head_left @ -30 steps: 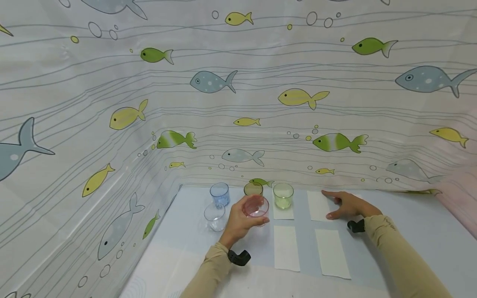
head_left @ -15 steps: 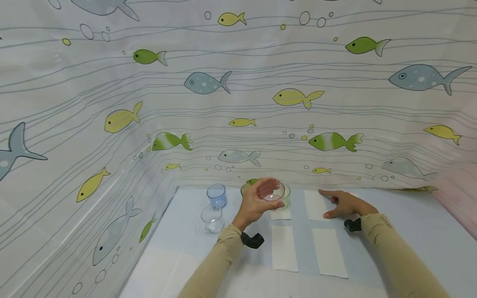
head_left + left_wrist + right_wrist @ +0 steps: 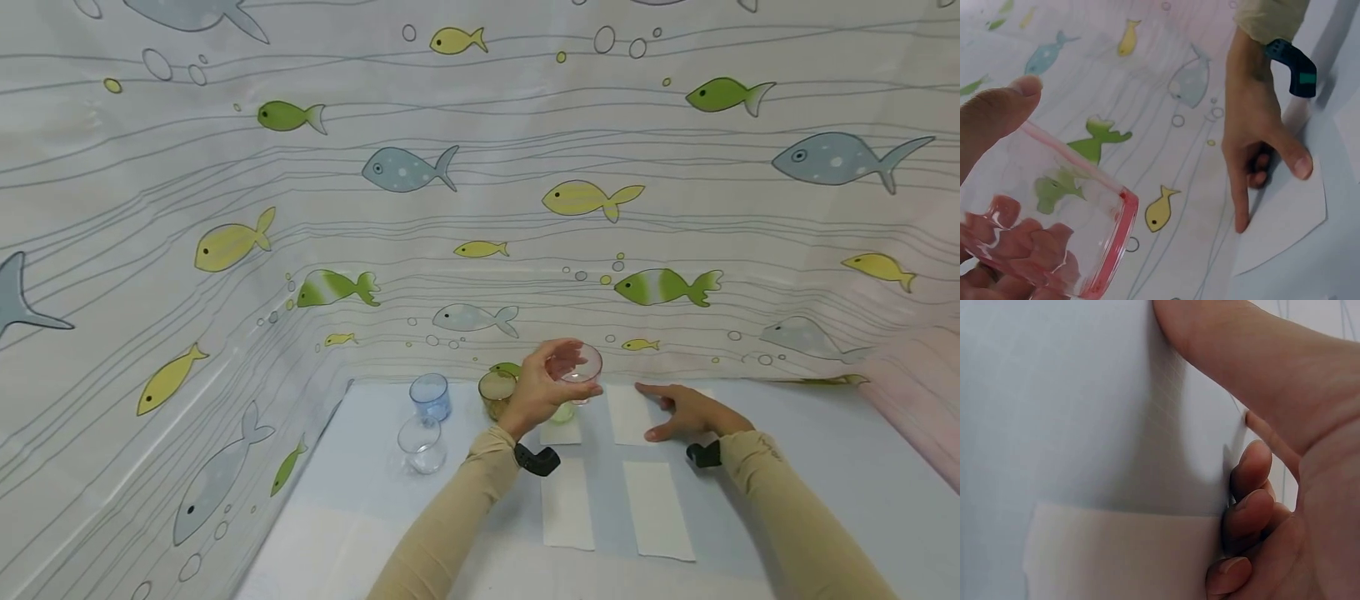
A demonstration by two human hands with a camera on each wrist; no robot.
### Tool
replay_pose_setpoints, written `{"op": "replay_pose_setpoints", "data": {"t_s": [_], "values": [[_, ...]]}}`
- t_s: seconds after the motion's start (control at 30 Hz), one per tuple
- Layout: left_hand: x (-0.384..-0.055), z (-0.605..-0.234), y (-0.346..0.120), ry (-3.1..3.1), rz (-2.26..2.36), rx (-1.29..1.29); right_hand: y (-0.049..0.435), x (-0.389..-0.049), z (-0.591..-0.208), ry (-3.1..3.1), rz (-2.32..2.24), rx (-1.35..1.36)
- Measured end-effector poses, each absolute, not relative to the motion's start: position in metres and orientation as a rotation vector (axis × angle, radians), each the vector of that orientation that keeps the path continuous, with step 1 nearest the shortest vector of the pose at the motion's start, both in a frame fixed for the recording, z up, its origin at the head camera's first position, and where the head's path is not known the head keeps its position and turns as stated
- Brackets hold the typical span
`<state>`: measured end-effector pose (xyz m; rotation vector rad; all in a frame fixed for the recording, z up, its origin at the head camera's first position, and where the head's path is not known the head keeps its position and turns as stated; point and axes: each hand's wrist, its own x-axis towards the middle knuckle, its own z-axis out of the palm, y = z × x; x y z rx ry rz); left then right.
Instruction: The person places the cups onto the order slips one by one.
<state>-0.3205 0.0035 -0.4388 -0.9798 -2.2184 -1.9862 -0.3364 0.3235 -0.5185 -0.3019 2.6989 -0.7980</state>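
My left hand [image 3: 534, 398] grips a pink-tinted glass [image 3: 588, 363] between thumb and fingers, held up in front of the back wall. In the left wrist view the clear pink body of the glass [image 3: 1100, 219] shows the fingers through it. Below the glass, partly hidden by it and the hand, a pale green glass [image 3: 562, 413] stands on a white paper strip [image 3: 559, 433]. My right hand [image 3: 693, 410] rests on another white paper strip [image 3: 628, 417], index finger and thumb stretched out touching it. Its other fingers [image 3: 1252, 465] are curled under.
Left on the table stand a blue glass [image 3: 431, 398] and a clear glass [image 3: 422, 446]. An amber glass [image 3: 495, 392] stands behind my left hand. Two more paper strips, a left one [image 3: 567, 508] and a right one [image 3: 660, 510], lie nearer. The fish-patterned sheet [image 3: 420, 250] walls off the back.
My left hand has carried the pink glass rightward and up, from in front of the amber glass to over the pale green one. The right hand keeps its place on the paper strip.
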Motion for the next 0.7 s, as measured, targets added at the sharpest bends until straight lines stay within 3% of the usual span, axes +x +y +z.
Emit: {"op": "replay_pose_setpoints", "data": {"t_s": [0.7], "values": [[-0.332, -0.480, 0.070, -2.347, -2.057, -0.779, 0.326, -0.338, -0.522, 2.704, -0.822, -0.324]]}}
